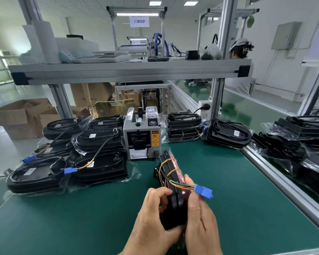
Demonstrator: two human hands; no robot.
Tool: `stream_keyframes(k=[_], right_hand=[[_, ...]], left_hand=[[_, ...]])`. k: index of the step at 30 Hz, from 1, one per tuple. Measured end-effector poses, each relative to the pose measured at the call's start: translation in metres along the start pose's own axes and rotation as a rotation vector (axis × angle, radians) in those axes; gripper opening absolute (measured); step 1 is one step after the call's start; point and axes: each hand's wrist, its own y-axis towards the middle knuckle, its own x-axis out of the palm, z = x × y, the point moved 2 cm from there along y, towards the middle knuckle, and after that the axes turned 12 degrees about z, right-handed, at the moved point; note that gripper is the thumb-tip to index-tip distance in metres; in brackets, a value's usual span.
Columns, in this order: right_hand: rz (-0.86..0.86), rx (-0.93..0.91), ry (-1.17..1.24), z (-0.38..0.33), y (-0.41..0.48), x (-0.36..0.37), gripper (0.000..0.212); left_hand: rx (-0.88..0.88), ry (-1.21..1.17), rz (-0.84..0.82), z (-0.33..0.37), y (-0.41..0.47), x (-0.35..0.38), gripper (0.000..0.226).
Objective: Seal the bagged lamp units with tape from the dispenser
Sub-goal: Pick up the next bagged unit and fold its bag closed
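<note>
Our left hand [151,214] curls its fingers round the near end of the lamp unit [168,168], and our right hand [201,221] grips the other side. We hold it on its edge near the desk's [81,218] front edge, with the tape dispenser [142,138] just behind it.

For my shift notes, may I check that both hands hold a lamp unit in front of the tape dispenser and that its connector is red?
Not quite: the head view shows the connector is blue, not red. The left hand and right hand do hold the lamp unit in front of the tape dispenser.
</note>
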Motion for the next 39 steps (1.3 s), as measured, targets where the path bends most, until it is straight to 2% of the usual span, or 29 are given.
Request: stream_keyframes(k=[2, 4, 6, 8, 10, 12, 14, 16, 18, 21, 23, 26, 31, 34, 36, 39], right_hand=[[0.037, -0.007, 0.016, 0.002, -0.002, -0.001, 0.046], [0.002, -0.024, -0.020, 0.004, -0.001, -0.002, 0.041], [-0.070, -0.034, -0.085, 0.006, -0.001, -0.002, 0.049], [-0.088, -0.022, -0.095, 0.008, -0.001, -0.003, 0.053], [-0.082, -0.033, -0.106, 0.008, -0.002, -0.003, 0.053], [-0.090, -0.044, -0.109, 0.006, -0.001, -0.004, 0.051], [-0.094, -0.011, -0.083, 0.005, 0.000, -0.006, 0.050], [-0.102, 0.006, -0.087, 0.005, 0.002, -0.008, 0.051], [-0.122, 0.005, -0.109, 0.005, 0.003, -0.010, 0.053], [-0.149, 0.020, -0.101, 0.003, 0.003, -0.009, 0.057], [-0.143, 0.025, -0.097, 0.003, 0.002, -0.008, 0.061], [-0.118, 0.024, -0.082, 0.003, 0.001, -0.007, 0.060], [-0.099, 0.005, -0.069, 0.006, 0.003, -0.008, 0.058], [-0.083, -0.018, -0.072, 0.009, 0.004, -0.006, 0.058], [-0.066, -0.025, -0.079, 0.012, 0.005, -0.004, 0.056], [-0.051, -0.025, -0.081, 0.016, 0.007, -0.002, 0.047]], left_hand=[[-0.001, 0.000, -0.019, -0.001, 0.000, -0.005, 0.059], [-0.028, 0.009, -0.023, 0.000, 0.003, -0.012, 0.054], [-0.027, 0.061, 0.063, 0.003, 0.009, -0.020, 0.052], [0.072, 0.168, 0.122, 0.011, 0.019, -0.028, 0.058], [0.176, 0.208, 0.031, 0.024, 0.028, -0.028, 0.051], [0.204, 0.167, -0.107, 0.029, 0.033, -0.025, 0.033], [0.195, 0.100, -0.119, 0.028, 0.035, -0.028, 0.021], [0.197, 0.060, -0.070, 0.017, 0.034, -0.038, 0.025], [0.259, 0.097, -0.100, 0.005, 0.025, -0.047, 0.033], [0.445, 0.328, -0.229, -0.004, 0.007, -0.043, 0.045], [0.509, 0.469, -0.269, -0.003, -0.001, -0.034, 0.044], [0.521, 0.484, -0.192, 0.000, -0.002, -0.031, 0.042], [0.351, 0.211, 0.074, 0.011, 0.003, -0.048, 0.040], [0.137, 0.057, 0.189, 0.010, 0.035, -0.048, 0.020], [-0.152, 0.023, 0.285, -0.001, 0.072, -0.043, 0.013], [-0.718, -0.259, 0.392, -0.033, 0.130, -0.032, 0.012]])
